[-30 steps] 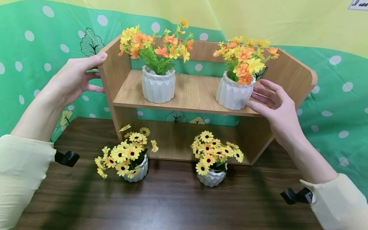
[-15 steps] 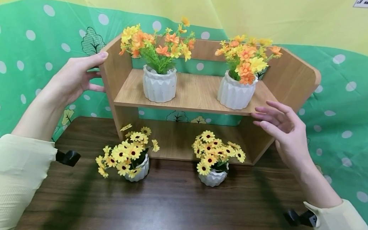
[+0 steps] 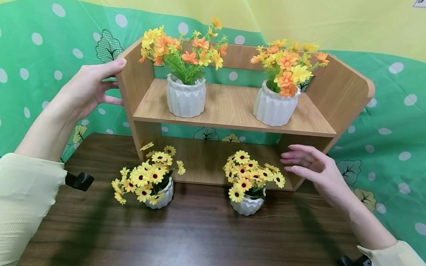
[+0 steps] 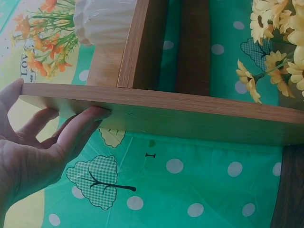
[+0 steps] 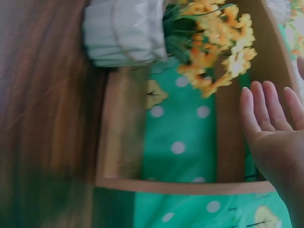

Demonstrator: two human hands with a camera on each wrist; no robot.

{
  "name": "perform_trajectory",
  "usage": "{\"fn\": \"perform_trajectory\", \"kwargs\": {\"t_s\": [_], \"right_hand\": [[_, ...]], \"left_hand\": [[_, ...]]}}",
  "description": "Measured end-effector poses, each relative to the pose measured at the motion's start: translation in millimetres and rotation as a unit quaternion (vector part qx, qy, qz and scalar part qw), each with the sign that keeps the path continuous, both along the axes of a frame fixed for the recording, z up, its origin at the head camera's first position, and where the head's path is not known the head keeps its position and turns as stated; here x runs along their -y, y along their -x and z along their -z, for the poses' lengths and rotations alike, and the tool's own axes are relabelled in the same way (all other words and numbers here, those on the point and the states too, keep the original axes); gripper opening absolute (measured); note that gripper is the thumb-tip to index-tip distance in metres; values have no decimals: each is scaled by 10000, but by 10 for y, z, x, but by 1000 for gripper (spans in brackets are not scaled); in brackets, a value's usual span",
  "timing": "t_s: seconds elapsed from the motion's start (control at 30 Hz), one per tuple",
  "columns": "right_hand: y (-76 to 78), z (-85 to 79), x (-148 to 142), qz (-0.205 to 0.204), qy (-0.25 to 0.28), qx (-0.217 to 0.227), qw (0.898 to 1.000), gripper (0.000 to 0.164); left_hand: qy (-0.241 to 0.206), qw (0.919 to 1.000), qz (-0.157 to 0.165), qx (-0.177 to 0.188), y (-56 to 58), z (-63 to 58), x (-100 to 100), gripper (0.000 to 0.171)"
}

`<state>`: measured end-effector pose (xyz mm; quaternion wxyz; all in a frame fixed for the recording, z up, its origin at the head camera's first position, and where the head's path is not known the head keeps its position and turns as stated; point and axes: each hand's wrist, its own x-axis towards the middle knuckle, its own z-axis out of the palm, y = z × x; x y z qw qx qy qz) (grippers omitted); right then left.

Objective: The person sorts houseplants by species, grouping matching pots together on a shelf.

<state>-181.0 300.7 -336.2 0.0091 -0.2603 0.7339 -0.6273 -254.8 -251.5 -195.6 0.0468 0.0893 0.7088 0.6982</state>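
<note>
A two-tier wooden shelf (image 3: 229, 107) stands on the table. My left hand (image 3: 82, 87) holds its left side panel, thumb on the front edge and fingertips against the outer face, as the left wrist view shows at the panel (image 4: 190, 111). With fingers extended and nothing in it, my right hand (image 3: 314, 167) hovers before the lower tier's right end. Nearest to it is a white fluted pot (image 3: 246, 205) of yellow daisies, on the table just before the shelf. A matching daisy pot (image 3: 160, 197) sits further left, its flowers leaning left.
On the upper tier stand two white pots of orange and yellow flowers, one left (image 3: 185, 98), one right (image 3: 275, 108). Behind hangs a green and yellow cloth (image 3: 396, 104) with white dots. The dark wooden table (image 3: 190, 242) extends toward me.
My right hand has left the side of the upper right pot, dropped down past the shelf board and moved in toward the right daisy pot. The left hand keeps its hold.
</note>
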Motion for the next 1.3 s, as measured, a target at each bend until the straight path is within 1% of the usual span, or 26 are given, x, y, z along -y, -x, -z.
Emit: {"fn": "perform_trajectory", "kwargs": {"t_s": [0.1,0.2,0.37,0.53,0.63,0.7,0.83,0.97,1.1,1.3], "right_hand": [[25,101,-66,-176,104,255,9995,46],[25,181,-125,-190,29,449,9988,46],[4,265,-188,-76,-556,719,9958,45],[-10,352,-254,96,-1406,911,9858,46],[-6,433,-294,178,-1649,930,9818,48],[-2,497,-309,187,-1658,919,9817,49],[4,631,-314,115,-1508,989,9835,50],[1,732,-291,-158,-1276,1167,9848,50],[12,800,-251,-531,-1109,1285,9841,48],[-20,930,-205,-825,-995,1431,9812,51]], "left_hand": [[-1,10000,3,10,1,2,4,67],[1,10000,20,7,2,0,5,67],[-20,10000,-6,0,2,-2,3,66],[-26,10000,-8,7,4,-4,-4,66],[13,10000,-21,0,5,-2,-8,67],[27,10000,-30,0,5,0,-6,67],[20,10000,-50,-11,6,-1,-2,66],[44,10000,-70,-12,8,-2,-1,66],[55,10000,-71,-6,5,-3,11,66],[20,10000,-30,46,14,2,16,64]]}}
